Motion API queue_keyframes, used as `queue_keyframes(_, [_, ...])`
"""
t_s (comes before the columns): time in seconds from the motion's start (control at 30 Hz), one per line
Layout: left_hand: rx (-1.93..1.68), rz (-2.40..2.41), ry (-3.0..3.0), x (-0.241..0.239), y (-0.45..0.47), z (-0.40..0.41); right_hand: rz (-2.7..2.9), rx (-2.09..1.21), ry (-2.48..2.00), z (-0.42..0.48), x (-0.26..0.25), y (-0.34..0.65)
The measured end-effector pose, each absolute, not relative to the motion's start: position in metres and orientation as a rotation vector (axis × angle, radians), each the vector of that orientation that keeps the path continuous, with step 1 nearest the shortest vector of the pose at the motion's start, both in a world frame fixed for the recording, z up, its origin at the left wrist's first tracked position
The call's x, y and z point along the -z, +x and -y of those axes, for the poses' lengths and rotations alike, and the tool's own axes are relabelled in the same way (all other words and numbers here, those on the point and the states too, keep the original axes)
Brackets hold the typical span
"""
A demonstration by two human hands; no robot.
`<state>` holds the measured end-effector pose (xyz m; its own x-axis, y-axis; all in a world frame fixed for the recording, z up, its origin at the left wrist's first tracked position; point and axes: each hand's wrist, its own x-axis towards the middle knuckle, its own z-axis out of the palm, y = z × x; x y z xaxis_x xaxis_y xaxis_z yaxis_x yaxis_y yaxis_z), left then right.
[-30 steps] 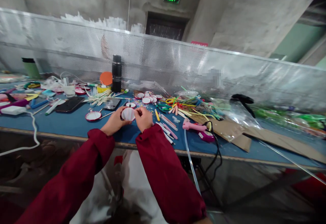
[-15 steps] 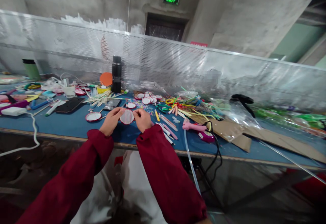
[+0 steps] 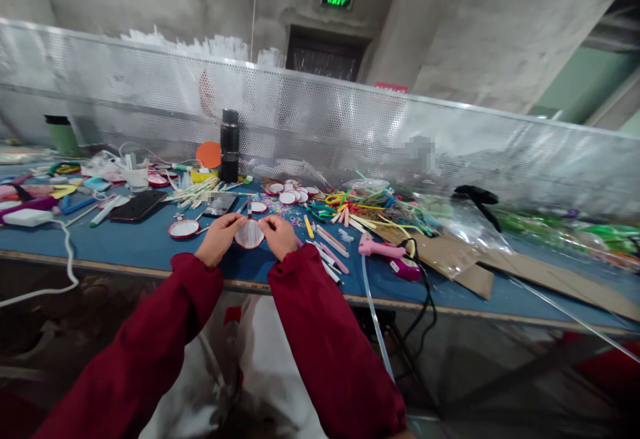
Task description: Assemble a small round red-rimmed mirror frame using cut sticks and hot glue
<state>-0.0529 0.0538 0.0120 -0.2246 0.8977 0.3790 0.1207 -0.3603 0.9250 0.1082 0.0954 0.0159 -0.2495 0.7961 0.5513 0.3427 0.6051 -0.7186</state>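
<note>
Between both hands is a small round disc (image 3: 249, 235) with a red rim and fine stripes or threads across its pale face. My left hand (image 3: 219, 237) pinches its left edge, and my right hand (image 3: 281, 236) pinches the right edge. The disc is held just over the near part of the table. Another red-rimmed disc (image 3: 183, 228) lies flat to the left, and a similar white disc (image 3: 258, 207) lies just beyond my fingers. Several markers (image 3: 330, 256) lie to the right of my right hand.
A black bottle (image 3: 229, 146) stands at the back before a perforated metal screen (image 3: 320, 112). A phone (image 3: 138, 206) and wooden sticks (image 3: 193, 192) lie left. To the right are a pink glue gun (image 3: 383, 247) with a cable, tangled colored cords (image 3: 395, 206) and cardboard strips (image 3: 560, 279).
The disc has dipped slightly and tilted between my fingers. My fingertips have shifted a little along its upper edge, and both arms stay nearly where they were.
</note>
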Motion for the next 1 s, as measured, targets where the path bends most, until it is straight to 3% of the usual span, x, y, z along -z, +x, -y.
queue_keyframes(1.0, [-1.611, -1.255, 1.466, -0.01, -0.0543, -0.0547, 1.876, -0.6, -0.915, -0.0961, -0.0099, 0.1062])
